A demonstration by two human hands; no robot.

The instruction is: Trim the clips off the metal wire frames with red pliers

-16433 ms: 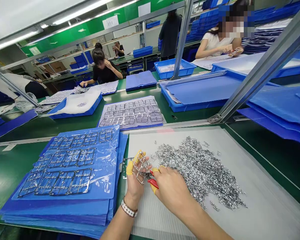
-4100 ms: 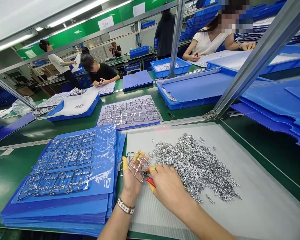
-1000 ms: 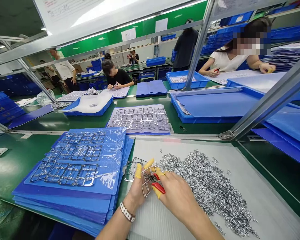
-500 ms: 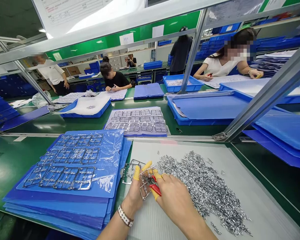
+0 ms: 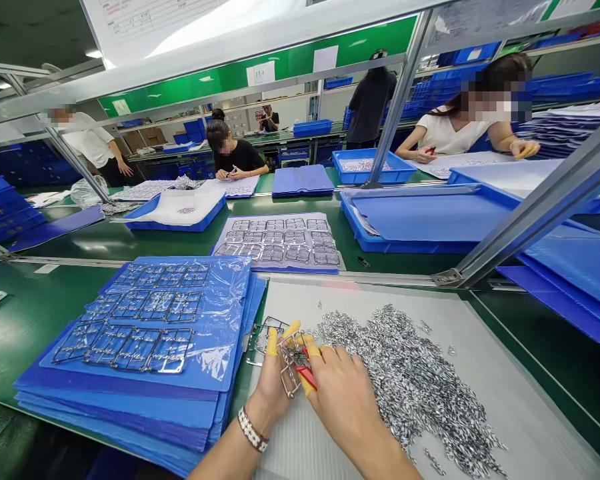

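Observation:
My left hand, with yellow finger cots and a wrist bracelet, grips a small metal wire frame over the white mat. My right hand is closed round red-handled cutters, whose tip sits at the frame. Just to the right lies a big heap of small shiny metal pieces. An empty metal frame rests on the mat behind my left fingers.
A stack of blue sheets with metal frames under clear film lies at my left. Ahead sit a sheet of frames, blue trays and a slanted metal post. Other people work at benches beyond.
Both hands have stayed together on the frame and cutters, with small shifts. The view tilted up over the last seconds. A person at the far left has walked along the back bench.

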